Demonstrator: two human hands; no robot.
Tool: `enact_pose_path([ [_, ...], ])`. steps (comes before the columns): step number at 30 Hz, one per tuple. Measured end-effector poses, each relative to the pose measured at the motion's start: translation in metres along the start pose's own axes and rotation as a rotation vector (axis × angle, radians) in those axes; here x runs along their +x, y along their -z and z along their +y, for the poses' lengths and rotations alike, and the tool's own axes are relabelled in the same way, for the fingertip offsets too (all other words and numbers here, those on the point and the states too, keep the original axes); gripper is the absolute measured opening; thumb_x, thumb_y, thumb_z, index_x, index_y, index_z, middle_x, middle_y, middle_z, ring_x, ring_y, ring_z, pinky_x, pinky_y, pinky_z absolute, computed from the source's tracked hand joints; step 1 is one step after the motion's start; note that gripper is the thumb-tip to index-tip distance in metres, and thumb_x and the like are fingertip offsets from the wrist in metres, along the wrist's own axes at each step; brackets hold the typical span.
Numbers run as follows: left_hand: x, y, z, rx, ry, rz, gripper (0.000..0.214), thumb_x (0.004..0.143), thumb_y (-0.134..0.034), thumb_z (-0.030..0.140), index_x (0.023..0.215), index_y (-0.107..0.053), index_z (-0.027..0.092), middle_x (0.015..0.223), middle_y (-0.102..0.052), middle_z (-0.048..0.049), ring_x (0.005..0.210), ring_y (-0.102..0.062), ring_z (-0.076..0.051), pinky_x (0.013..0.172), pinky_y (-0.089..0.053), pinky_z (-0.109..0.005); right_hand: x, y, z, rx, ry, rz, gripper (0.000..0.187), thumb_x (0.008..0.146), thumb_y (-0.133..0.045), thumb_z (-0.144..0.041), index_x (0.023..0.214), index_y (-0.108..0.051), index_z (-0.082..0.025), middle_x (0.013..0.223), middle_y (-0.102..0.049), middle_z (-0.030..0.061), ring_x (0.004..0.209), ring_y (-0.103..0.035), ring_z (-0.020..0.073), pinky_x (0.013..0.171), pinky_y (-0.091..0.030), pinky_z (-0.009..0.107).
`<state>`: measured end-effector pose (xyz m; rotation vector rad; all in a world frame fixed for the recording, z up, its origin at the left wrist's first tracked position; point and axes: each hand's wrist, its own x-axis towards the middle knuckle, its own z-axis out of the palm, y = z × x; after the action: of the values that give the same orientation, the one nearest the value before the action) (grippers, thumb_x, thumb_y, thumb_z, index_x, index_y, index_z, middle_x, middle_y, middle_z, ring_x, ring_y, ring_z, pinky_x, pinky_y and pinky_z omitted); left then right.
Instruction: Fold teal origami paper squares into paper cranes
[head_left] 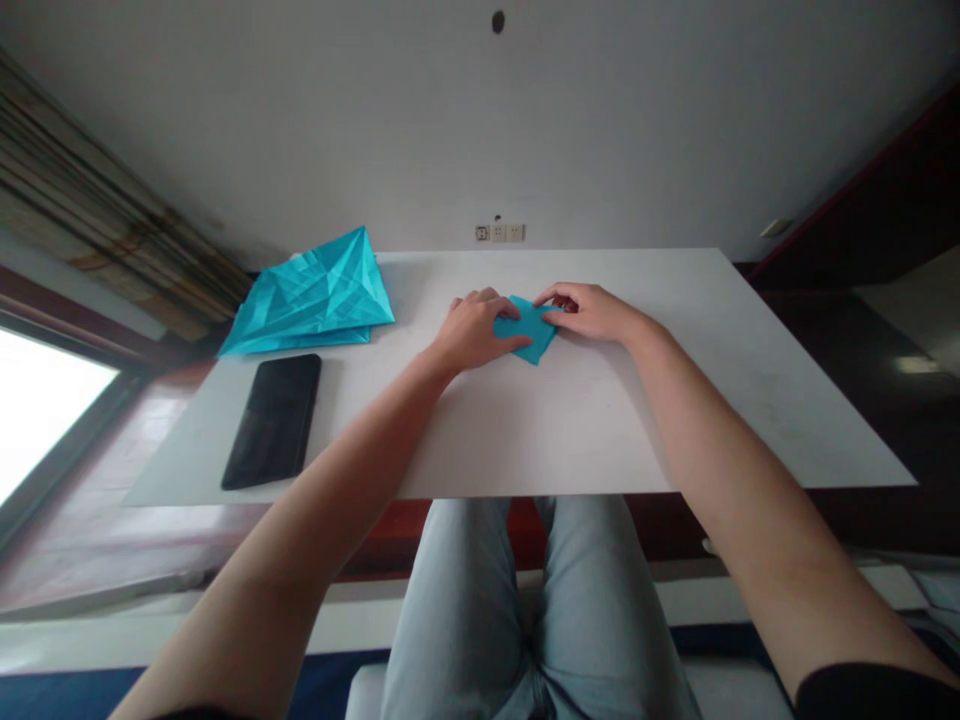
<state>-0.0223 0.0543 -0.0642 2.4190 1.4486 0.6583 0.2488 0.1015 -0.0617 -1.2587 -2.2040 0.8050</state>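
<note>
A small folded piece of blue paper (pixel 534 335) lies on the white table (pixel 540 430), between my two hands. My left hand (pixel 480 328) is at its left side, thumb and fingers closed over the edge. From the right, my right hand (pixel 585 310) pinches the paper's upper right edge between thumb and fingers. The fingers cover both the left and right edges of the paper, so its full outline is partly hidden.
A larger creased sheet of blue paper (pixel 315 290), folded over, rests at the table's back left. In front of it lies a black phone (pixel 274 420). Wall sockets (pixel 499 233) sit just behind the table, and a curtain (pixel 82 200) hangs at the left.
</note>
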Motion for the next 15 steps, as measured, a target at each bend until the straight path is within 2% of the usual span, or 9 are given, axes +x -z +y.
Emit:
enact_pose_path([
  [4,0.004,0.002,-0.01,-0.064,-0.084,-0.05,0.045,0.092,-0.085,0.048,0.13,-0.087,0.025,0.136,-0.082,-0.0119,0.132,-0.075,-0.036,0.12,-0.055,-0.049,-0.002,0.003,-0.008,0.157,0.022,-0.026,0.033,0.091,-0.084,-0.052,0.109,-0.085,-0.024,0.086,-0.072,0.0033,0.083,-0.062,0.023,0.079,-0.05,0.038],
  [8,0.006,0.008,-0.02,-0.144,-0.13,-0.094,0.046,0.09,-0.083,0.047,0.13,-0.088,0.024,0.135,-0.086,-0.0085,0.127,-0.079,-0.036,0.12,-0.057,-0.047,-0.005,0.01,-0.017,0.305,0.043,-0.121,0.044,0.081,-0.093,-0.056,0.111,-0.084,-0.025,0.088,-0.073,0.0025,0.083,-0.061,0.0226,0.076,-0.05,0.037],
  [11,0.005,0.011,-0.021,-0.188,-0.144,-0.125,0.047,0.088,-0.085,0.048,0.129,-0.088,0.027,0.137,-0.087,-0.0072,0.129,-0.08,-0.035,0.121,-0.056,-0.046,-0.007,0.011,-0.02,0.276,0.02,-0.132,0.045,0.078,-0.095,-0.058,0.105,-0.083,-0.024,0.084,-0.072,0.0018,0.078,-0.059,0.0211,0.073,-0.048,0.036],
  [15,0.004,0.014,-0.019,-0.214,-0.151,-0.143,0.046,0.085,-0.088,0.046,0.127,-0.089,0.028,0.141,-0.086,-0.0075,0.134,-0.078,-0.035,0.122,-0.056,-0.046,-0.005,0.004,-0.017,0.168,-0.032,-0.097,0.046,0.082,-0.091,-0.067,0.089,-0.077,-0.024,0.081,-0.069,0.002,0.075,-0.057,0.0203,0.071,-0.045,0.036],
])
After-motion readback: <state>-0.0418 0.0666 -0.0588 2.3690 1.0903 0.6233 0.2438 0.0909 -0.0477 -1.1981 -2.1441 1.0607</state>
